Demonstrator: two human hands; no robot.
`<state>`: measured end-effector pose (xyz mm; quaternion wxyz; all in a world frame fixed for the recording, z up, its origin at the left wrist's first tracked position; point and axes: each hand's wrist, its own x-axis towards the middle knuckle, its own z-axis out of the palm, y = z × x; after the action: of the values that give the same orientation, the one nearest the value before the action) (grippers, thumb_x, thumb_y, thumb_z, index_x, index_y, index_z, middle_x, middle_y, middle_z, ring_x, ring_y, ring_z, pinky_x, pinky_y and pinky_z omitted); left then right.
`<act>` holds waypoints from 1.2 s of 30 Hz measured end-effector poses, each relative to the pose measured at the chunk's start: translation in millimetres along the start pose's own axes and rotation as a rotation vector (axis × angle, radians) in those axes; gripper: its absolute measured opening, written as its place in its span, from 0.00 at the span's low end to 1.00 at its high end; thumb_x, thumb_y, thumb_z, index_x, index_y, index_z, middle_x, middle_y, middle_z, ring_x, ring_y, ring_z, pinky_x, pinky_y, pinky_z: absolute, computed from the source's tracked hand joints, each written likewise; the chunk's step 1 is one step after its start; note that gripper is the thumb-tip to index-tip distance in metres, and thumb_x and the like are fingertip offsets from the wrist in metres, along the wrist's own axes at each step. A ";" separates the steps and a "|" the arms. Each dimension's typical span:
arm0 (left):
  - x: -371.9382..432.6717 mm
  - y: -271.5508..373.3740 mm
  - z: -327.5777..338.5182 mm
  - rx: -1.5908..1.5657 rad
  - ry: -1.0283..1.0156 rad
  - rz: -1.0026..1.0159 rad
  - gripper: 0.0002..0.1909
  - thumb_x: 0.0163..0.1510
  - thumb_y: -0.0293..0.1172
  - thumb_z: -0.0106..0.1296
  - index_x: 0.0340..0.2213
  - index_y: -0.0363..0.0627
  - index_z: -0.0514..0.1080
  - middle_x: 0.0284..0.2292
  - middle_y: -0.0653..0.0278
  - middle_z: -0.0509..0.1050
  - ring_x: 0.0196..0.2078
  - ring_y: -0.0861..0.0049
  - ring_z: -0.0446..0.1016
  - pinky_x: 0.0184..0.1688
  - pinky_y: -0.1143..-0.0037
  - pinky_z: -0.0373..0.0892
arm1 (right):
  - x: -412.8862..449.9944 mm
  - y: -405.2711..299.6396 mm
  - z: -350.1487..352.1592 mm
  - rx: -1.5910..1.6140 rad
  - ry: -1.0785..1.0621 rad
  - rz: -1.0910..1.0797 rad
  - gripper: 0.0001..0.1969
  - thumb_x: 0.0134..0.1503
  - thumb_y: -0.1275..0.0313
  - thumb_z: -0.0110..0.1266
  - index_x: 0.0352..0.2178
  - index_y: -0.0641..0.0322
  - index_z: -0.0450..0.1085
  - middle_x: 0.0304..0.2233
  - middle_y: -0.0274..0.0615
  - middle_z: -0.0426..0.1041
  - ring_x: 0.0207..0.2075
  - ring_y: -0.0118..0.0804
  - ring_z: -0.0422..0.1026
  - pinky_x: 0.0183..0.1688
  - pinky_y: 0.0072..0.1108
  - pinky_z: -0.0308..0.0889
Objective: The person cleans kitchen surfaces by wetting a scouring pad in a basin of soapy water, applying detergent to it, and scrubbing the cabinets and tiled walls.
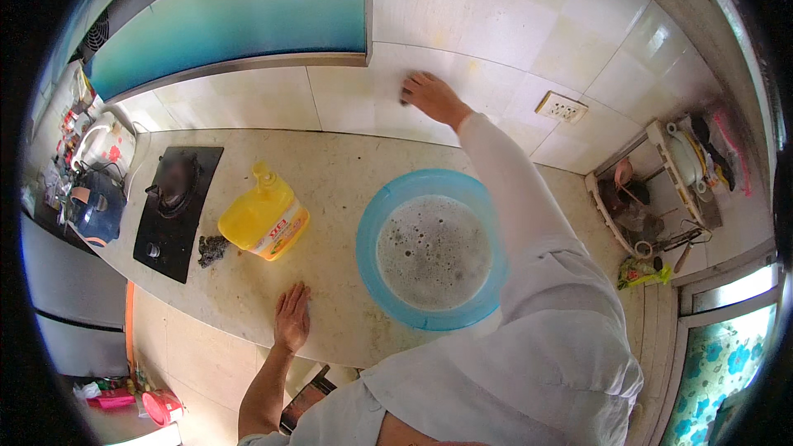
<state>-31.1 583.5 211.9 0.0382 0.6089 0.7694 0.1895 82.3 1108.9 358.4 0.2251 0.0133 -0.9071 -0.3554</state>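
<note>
My right hand (pixel 430 96) reaches forward to the tiled wall (pixel 427 56), its curled fingers pressed over a small dark scrubbing pad (pixel 404 101) that mostly hides under them. My left hand (pixel 292 317) lies flat, palm down, near the front edge of the stone-look countertop (pixel 334 198). Under my right arm stands a blue plastic basin (pixel 370 248) of foamy, greyish water (pixel 433 254). Left of the basin is a yellow detergent jug (pixel 263 220) with a printed label. A dark steel-wool-like scrubber (pixel 212 251) lies beside the jug.
A black gas hob (pixel 167 241) is set in the counter at left, near a blue container (pixel 96 207) and a floral white pot (pixel 114 145). A range hood (pixel 248 12) overhangs the left. A wall socket (pixel 561 107) and a utensil rack (pixel 610 223) are at right.
</note>
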 end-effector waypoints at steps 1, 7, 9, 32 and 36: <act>2.8 -0.7 -0.2 -0.012 -0.002 0.000 0.24 0.44 0.21 0.39 0.46 0.42 0.59 0.50 0.55 0.58 0.53 0.63 0.55 0.54 0.64 0.50 | -12.3 18.5 -5.2 0.114 -0.038 0.052 0.07 0.47 0.66 0.43 0.25 0.52 0.68 0.32 0.35 0.65 0.39 0.34 0.63 0.44 0.23 0.60; -3.6 -6.5 7.9 0.009 -0.039 -0.014 0.26 0.42 0.22 0.39 0.47 0.41 0.58 0.50 0.55 0.58 0.54 0.63 0.54 0.55 0.64 0.48 | 28.9 156.1 -140.7 -0.173 0.652 0.629 0.11 0.49 0.69 0.42 0.29 0.61 0.69 0.30 0.46 0.69 0.30 0.44 0.66 0.32 0.29 0.61; -8.0 -16.5 15.7 0.003 -0.024 -0.011 0.26 0.42 0.22 0.39 0.47 0.41 0.58 0.50 0.55 0.57 0.54 0.63 0.53 0.55 0.64 0.48 | 65.1 140.9 -162.7 0.523 1.094 0.746 0.07 0.44 0.82 0.43 0.27 0.65 0.67 0.23 0.50 0.65 0.24 0.46 0.61 0.25 0.28 0.56; 1.0 1.7 -2.4 -0.019 -0.072 -0.067 0.29 0.40 0.20 0.40 0.48 0.42 0.57 0.51 0.55 0.56 0.55 0.63 0.52 0.55 0.66 0.47 | 84.3 29.8 -14.7 0.587 0.196 0.503 0.13 0.47 0.64 0.45 0.30 0.61 0.67 0.33 0.49 0.66 0.37 0.52 0.62 0.39 0.36 0.58; -12.3 -14.5 17.3 -0.050 -0.040 -0.066 0.27 0.41 0.21 0.40 0.48 0.41 0.57 0.51 0.54 0.56 0.54 0.62 0.52 0.55 0.66 0.47 | -12.7 9.6 -18.1 0.257 0.146 0.112 0.10 0.49 0.62 0.46 0.28 0.55 0.68 0.30 0.47 0.66 0.37 0.46 0.63 0.39 0.30 0.59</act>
<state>-36.4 573.3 188.9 0.0750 0.5855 0.7833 0.1952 102.5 1106.9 371.3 0.3066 0.0171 -0.9255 -0.2216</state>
